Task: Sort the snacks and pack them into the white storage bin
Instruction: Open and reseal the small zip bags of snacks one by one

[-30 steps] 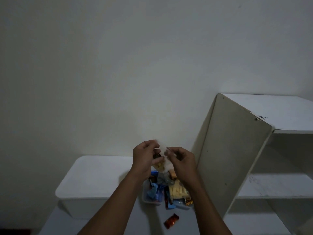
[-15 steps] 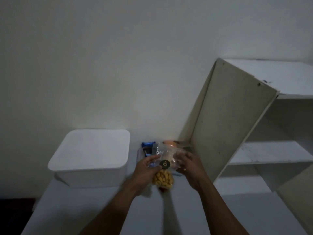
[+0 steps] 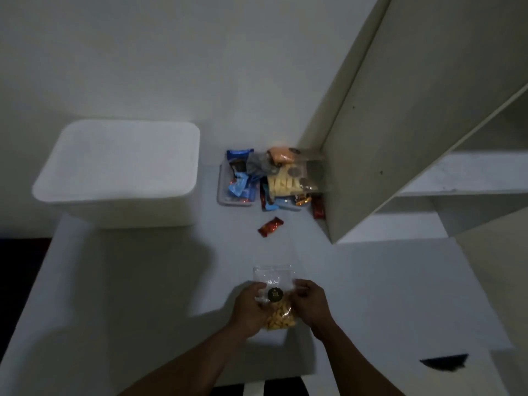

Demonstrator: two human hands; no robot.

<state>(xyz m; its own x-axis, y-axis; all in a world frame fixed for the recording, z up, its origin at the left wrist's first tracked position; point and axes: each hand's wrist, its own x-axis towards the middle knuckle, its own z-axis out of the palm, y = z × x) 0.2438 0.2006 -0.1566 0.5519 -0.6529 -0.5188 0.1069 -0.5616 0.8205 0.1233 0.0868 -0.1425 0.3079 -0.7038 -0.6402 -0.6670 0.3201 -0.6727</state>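
Bag and both hands have dropped from up near the snack pile to the near part of the table [image 3: 143, 281]. Left hand [image 3: 248, 308] and right hand [image 3: 310, 305] pinch the clear bag [image 3: 275, 298] by its sides; long axis runs away from the person, empty top far, yellow snacks at near end. White bin [image 3: 120, 167] far left, lid on. Snack pile [image 3: 271, 178] beside the shelf [image 3: 400, 124]; red wrapper [image 3: 270, 226] loose nearby.

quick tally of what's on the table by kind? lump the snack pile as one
White storage bin, lid on: 1
Clear bag of yellow snacks, held by left hand and right hand: 1
Loose red wrapped candy: 1
Snack pile: 1
Total: 4
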